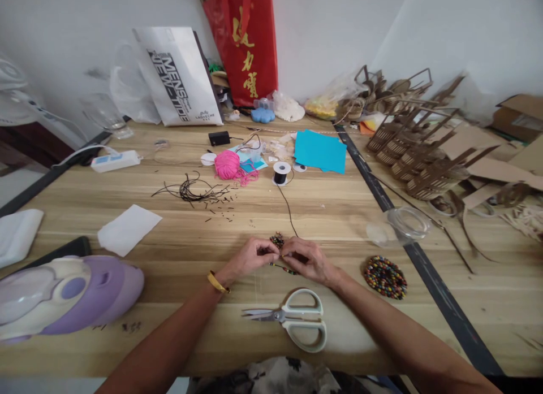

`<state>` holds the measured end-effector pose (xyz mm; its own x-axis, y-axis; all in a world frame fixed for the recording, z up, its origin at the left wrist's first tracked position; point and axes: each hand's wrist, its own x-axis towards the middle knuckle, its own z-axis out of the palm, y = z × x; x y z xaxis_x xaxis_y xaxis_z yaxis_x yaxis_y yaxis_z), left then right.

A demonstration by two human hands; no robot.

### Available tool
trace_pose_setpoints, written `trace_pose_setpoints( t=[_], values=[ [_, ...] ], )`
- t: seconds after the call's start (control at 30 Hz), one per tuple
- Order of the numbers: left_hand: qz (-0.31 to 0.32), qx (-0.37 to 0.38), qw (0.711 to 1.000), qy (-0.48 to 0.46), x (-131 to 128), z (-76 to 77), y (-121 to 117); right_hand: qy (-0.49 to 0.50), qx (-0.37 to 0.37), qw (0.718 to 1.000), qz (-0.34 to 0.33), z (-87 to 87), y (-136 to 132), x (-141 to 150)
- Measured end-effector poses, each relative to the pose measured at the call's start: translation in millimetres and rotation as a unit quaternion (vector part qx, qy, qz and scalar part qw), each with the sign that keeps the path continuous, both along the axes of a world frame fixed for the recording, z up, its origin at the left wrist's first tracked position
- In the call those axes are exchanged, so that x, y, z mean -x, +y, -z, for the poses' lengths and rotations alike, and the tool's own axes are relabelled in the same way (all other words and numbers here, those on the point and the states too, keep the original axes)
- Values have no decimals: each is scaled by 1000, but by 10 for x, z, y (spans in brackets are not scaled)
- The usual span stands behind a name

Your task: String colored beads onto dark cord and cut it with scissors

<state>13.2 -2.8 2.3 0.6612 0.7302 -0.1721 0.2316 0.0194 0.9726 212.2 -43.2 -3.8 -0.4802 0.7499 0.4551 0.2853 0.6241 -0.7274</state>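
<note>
Just beyond white-handled steel scissors (279, 315): left hand (251, 255) and right hand (311, 260), fingertips pinched closed on multicoloured round-bead strand (277, 239); fingers hide its middle, ends unclear.

Smooth wood grain is shown by the surface (186, 320). On the scissors (278, 315), shiny metal blades (259, 313) are joined to plastic-looking handles (305, 324). Matt fibre is seen in the pink yarn (228, 165), matt paper in the blue sheets (320, 151), smooth plastic on the purple device (110, 295). The finish of the bead strand (285, 268) cannot be told.
</note>
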Motion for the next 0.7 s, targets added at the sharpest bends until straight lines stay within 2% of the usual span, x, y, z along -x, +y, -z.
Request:
trace_pose_setpoints(
  t=[0.7],
  values=[
    [-24, 60, 998, -27, -10, 74, 20, 13, -23, 1000, -15, 15, 17, 7]
  ],
)
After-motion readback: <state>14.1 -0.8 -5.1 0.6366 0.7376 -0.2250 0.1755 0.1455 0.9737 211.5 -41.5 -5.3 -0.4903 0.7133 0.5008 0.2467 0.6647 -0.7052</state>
